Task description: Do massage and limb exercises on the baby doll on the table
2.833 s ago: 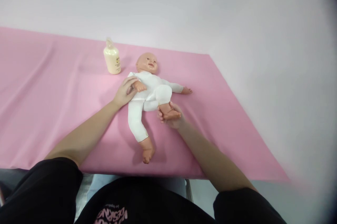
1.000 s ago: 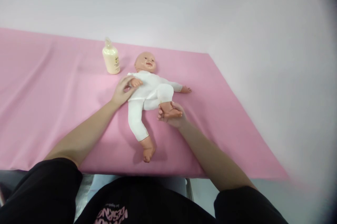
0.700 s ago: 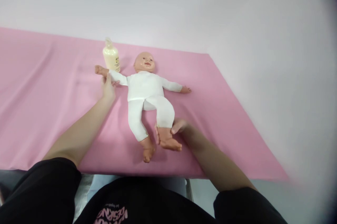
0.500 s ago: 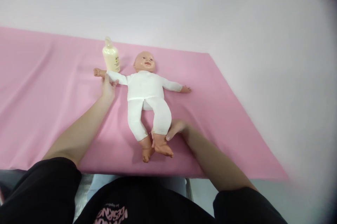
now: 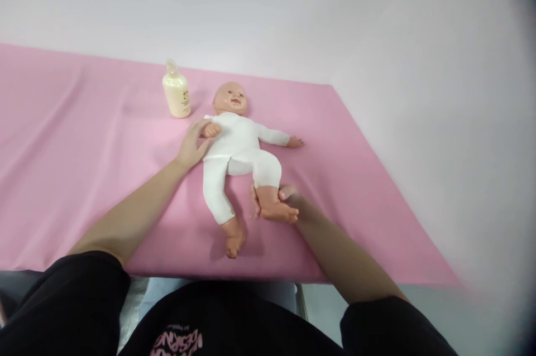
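Note:
A baby doll (image 5: 234, 147) in a white suit lies on its back on the pink sheet (image 5: 84, 166), head toward the wall. My left hand (image 5: 190, 147) grips the doll's arm on my left, folded in over its chest. My right hand (image 5: 288, 200) holds the doll's foot on my right, with that knee bent up toward the body. The doll's other leg lies straight toward me and its other arm stretches out to the right.
A cream lotion bottle (image 5: 176, 96) stands upright on the sheet just left of the doll's head. The sheet's right edge runs diagonally toward me; a pale wall lies beyond it. My dark clothing fills the bottom of the view.
Half a second ago the doll's arm was stretched out left and the leg straight; now my left hand has folded the arm onto the chest and my right hand has bent the knee up.

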`<state>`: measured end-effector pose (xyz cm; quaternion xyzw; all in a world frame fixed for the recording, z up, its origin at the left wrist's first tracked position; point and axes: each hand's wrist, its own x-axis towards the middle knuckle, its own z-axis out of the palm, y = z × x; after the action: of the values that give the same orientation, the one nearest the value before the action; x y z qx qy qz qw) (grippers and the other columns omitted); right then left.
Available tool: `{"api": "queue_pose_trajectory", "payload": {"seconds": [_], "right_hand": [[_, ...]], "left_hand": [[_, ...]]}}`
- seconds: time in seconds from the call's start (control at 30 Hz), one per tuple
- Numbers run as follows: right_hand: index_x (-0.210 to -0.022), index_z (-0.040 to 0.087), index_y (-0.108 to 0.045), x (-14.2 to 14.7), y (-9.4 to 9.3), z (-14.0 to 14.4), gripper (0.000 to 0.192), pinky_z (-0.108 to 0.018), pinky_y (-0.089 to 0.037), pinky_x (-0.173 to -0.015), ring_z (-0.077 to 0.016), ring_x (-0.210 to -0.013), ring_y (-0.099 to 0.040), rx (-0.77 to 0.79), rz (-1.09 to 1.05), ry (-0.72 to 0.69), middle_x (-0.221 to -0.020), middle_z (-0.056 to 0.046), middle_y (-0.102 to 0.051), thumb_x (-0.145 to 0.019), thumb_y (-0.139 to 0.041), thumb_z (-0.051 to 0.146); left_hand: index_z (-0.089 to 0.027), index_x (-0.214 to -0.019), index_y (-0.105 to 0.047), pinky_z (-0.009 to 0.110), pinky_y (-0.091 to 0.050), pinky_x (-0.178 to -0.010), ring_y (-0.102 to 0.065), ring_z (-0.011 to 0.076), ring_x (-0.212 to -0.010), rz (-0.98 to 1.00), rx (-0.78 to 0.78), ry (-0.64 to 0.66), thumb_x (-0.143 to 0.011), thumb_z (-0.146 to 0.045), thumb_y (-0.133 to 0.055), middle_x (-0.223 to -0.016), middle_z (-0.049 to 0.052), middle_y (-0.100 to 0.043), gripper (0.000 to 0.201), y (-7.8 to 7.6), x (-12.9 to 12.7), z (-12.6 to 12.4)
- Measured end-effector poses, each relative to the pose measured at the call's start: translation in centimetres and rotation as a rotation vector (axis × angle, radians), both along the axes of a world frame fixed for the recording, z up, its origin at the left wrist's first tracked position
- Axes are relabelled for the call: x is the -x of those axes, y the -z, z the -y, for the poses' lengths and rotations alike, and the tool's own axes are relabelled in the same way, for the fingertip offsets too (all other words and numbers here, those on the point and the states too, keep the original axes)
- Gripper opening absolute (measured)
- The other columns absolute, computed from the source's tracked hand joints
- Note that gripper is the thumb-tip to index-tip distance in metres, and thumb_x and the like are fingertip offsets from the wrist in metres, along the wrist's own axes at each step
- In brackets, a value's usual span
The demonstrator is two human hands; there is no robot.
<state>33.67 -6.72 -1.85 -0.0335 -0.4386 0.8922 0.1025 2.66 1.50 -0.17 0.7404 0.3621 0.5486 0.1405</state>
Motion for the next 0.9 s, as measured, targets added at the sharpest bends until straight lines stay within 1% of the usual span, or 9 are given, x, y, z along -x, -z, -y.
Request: {"api": "queue_pose_trajectory", "payload": {"seconds": [0.1,0.2,0.3,0.4,0.53,0.63,0.73,0.8,0.9], "right_hand": [[-0.107,0.016,-0.06,0.4,-0.2,-0.3,0.055,-0.04,-0.06,-0.082,-0.0183,-0.073,-0.07,0.119,-0.034,0.3,-0.081,-0.002,-0.07,-0.073,-0.075,0.056],[-0.108,0.016,-0.063,0.9,-1.3,-0.5,0.042,-0.032,-0.058,-0.07,-0.0141,-0.066,-0.064,0.229,0.063,0.553,-0.079,0.0,-0.068,-0.085,-0.062,0.051],[-0.097,0.017,-0.066,1.3,-2.0,-0.5,0.034,-0.03,-0.055,-0.065,-0.0145,-0.062,-0.062,0.269,0.186,0.688,-0.074,-0.002,-0.067,-0.09,-0.055,0.048],[-0.087,0.018,-0.067,1.5,-2.0,-0.4,0.03,-0.03,-0.055,-0.063,-0.0154,-0.061,-0.062,0.287,0.249,0.738,-0.072,-0.003,-0.068,-0.09,-0.056,0.046],[-0.088,0.017,-0.068,1.4,-1.8,-0.4,0.029,-0.03,-0.057,-0.064,-0.0155,-0.061,-0.063,0.298,0.264,0.743,-0.074,-0.004,-0.069,-0.088,-0.058,0.044],[-0.105,0.016,-0.066,1.2,-1.9,-0.3,0.036,-0.031,-0.058,-0.065,-0.0153,-0.064,-0.064,0.243,0.208,0.674,-0.077,-0.003,-0.069,-0.086,-0.059,0.046],[-0.118,0.015,-0.06,0.9,-2.0,0.1,0.05,-0.032,-0.058,-0.065,-0.0163,-0.067,-0.066,0.134,0.109,0.536,-0.082,-0.003,-0.069,-0.082,-0.062,0.05],[-0.118,0.015,-0.058,0.8,-2.0,0.5,0.055,-0.034,-0.059,-0.067,-0.0184,-0.07,-0.068,0.067,0.085,0.414,-0.085,-0.005,-0.07,-0.077,-0.066,0.051],[-0.113,0.013,-0.059,0.7,-2.0,1.1,0.061,-0.033,-0.058,-0.071,-0.0205,-0.076,-0.071,0.002,0.149,0.235,-0.091,-0.01,-0.074,-0.067,-0.074,0.05]], "left_hand": [[-0.018,-0.129,-0.064,0.054,-0.047,-0.112,-0.059,0.0302,-0.128,-0.323,-0.125,0.064,-0.098,-0.041,-0.058,-0.13,0.018,-0.064,0.039,-0.2,-0.5,0.5],[-0.02,-0.131,-0.064,0.054,-0.047,-0.111,-0.058,0.0294,-0.13,-0.413,-0.205,0.071,-0.101,-0.034,-0.053,-0.131,0.017,-0.064,0.035,-0.1,-0.6,0.3],[-0.021,-0.132,-0.063,0.054,-0.048,-0.111,-0.057,0.0292,-0.132,-0.428,-0.24,0.082,-0.101,-0.031,-0.052,-0.132,0.016,-0.063,0.035,0.1,-0.5,0.2],[-0.022,-0.132,-0.064,0.055,-0.047,-0.112,-0.055,0.0294,-0.133,-0.445,-0.204,0.082,-0.101,-0.033,-0.051,-0.133,0.016,-0.063,0.035,0.0,-0.5,0.2],[-0.021,-0.133,-0.063,0.054,-0.046,-0.112,-0.057,0.0291,-0.131,-0.396,-0.164,0.081,-0.101,-0.036,-0.053,-0.132,0.017,-0.063,0.036,-0.2,-0.5,0.3],[-0.021,-0.134,-0.061,0.051,-0.05,-0.11,-0.058,0.0289,-0.128,-0.232,-0.109,0.034,-0.098,-0.044,-0.059,-0.132,0.016,-0.062,0.043,0.0,-0.4,0.2],[-0.023,-0.133,-0.059,0.044,-0.058,-0.097,-0.059,0.0294,-0.125,0.067,0.025,-0.065,-0.092,-0.056,-0.064,-0.131,0.015,-0.061,0.053,0.6,0.1,-0.5],[-0.025,-0.131,-0.057,0.04,-0.06,-0.089,-0.06,0.0291,-0.123,0.298,0.115,-0.112,-0.088,-0.064,-0.066,-0.13,0.013,-0.06,0.059,1.0,0.5,-1.3],[-0.029,-0.125,-0.056,0.036,-0.06,-0.085,-0.064,0.0262,-0.119,0.6,0.204,-0.136,-0.083,-0.07,-0.068,-0.129,0.01,-0.061,0.059,1.4,1.2,-2.6]]}}
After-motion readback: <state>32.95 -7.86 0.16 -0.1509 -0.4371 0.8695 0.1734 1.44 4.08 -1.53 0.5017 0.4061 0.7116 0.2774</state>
